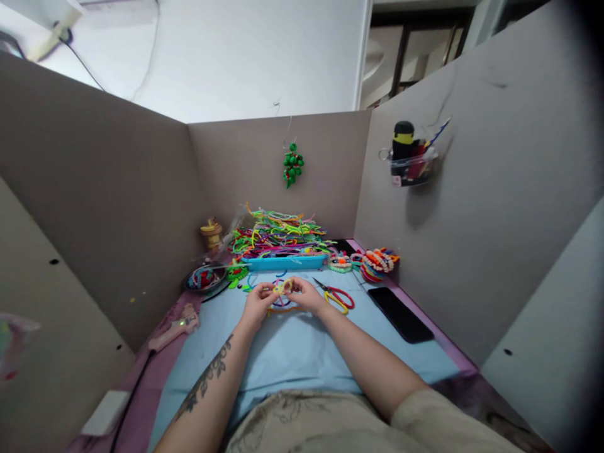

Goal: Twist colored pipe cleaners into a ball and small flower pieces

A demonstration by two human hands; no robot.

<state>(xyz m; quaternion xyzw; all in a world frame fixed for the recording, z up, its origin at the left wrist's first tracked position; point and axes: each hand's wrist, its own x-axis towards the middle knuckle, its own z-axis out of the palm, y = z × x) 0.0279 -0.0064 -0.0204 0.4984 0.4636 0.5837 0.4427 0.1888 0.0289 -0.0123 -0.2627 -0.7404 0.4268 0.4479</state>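
My left hand (pixel 260 302) and my right hand (pixel 306 294) meet over the blue cloth, fingers closed on a small yellow curled piece (pixel 284 287) that looks like bent pipe cleaner. Both hands pinch it, one from each side. Beneath them, a ring of purple and coloured pipe cleaners (pixel 282 302) shows partly, the rest hidden by my fingers. An orange strand (pixel 287 309) lies just in front. Scissors (pixel 336 297) with red and yellow handles rest, blades parted, to the right of my right hand.
Behind my hands, a blue tray (pixel 285 263) carries a heap of coloured pipe cleaners (pixel 283 233). A black phone (pixel 400 314) lies at right, near a striped woven piece (pixel 376 264). At left are a pink glue gun (pixel 179 327) and a round dish (pixel 205 277). Grey panels surround the table.
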